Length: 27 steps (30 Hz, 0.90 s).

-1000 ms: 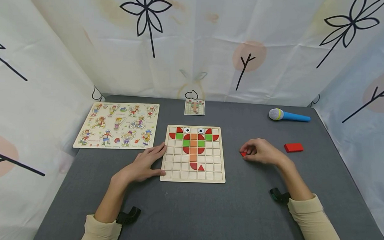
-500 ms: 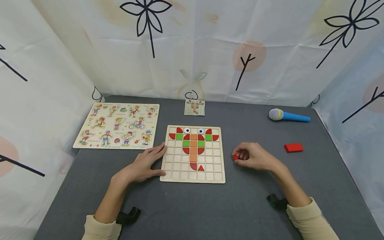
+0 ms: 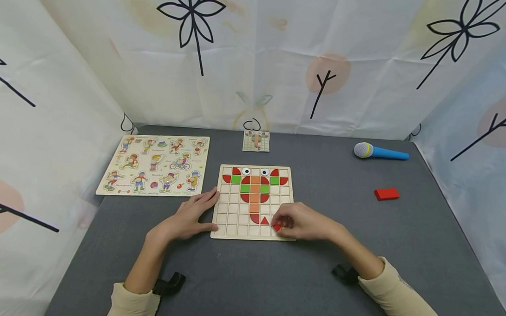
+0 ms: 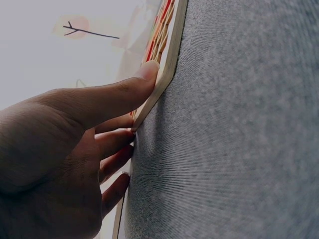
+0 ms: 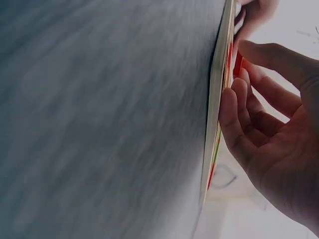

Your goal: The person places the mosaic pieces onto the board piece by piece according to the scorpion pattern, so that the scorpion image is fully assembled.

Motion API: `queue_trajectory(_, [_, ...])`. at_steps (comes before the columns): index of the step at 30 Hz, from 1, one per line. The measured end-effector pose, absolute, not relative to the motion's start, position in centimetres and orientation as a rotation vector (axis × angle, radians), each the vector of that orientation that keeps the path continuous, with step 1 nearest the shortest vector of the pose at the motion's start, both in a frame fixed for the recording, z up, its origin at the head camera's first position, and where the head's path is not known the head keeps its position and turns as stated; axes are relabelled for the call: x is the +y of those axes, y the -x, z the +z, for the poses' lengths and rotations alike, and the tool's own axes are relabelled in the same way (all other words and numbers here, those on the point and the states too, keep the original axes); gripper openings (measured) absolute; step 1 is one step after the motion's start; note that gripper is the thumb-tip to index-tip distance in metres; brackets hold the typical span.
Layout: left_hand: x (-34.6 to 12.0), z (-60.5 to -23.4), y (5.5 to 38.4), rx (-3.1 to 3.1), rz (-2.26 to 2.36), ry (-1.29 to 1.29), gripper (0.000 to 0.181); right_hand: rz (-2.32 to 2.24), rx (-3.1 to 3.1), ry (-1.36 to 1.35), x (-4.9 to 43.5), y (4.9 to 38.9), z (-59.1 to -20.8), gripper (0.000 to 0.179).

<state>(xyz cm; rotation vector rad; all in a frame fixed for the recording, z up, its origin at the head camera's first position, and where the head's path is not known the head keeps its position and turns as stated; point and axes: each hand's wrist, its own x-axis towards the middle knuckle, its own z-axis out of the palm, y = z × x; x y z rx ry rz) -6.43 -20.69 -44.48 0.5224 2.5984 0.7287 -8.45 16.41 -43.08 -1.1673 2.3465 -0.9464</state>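
A square wooden grid board (image 3: 232, 230) lies mid-table, with red, green and orange tiles and two eye tiles set in its cells. My left hand (image 3: 189, 217) touches its left edge, fingers stretched out along the side and thumb at the near corner. Over the board's near right part, my right hand (image 3: 303, 222) pinches a small red tile (image 5: 238, 64) between thumb and fingers; its full shape is hidden. Just left of that hand, a red triangle tile (image 3: 264, 220) sits in a cell beside a red rounded tile (image 3: 254, 218).
A picture puzzle board (image 3: 152, 166) with cartoon children lies at the left. Behind the grid board is a small pattern card (image 3: 256, 141). On the right lie a blue toy microphone (image 3: 380, 152) and a red block (image 3: 387, 194). Fabric walls surround the table.
My right hand has moved left with the red tile, from the bare table to over the grid board's near right cells. The left hand has stayed at the board's edge.
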Motion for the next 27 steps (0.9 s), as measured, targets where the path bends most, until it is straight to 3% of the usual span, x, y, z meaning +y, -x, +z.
queue_trajectory(13, [-20.8,-44.7,6.5,2.603,0.725,-0.534,0.097,-0.754,2.426,1.386,13.0,8.0,-42.7,0.01])
queue_trajectory(27, [-20.8,-44.4,6.4,2.609,0.723,-0.557,0.096,-0.752,2.412,1.374,12.8,8.0,-42.4,0.01])
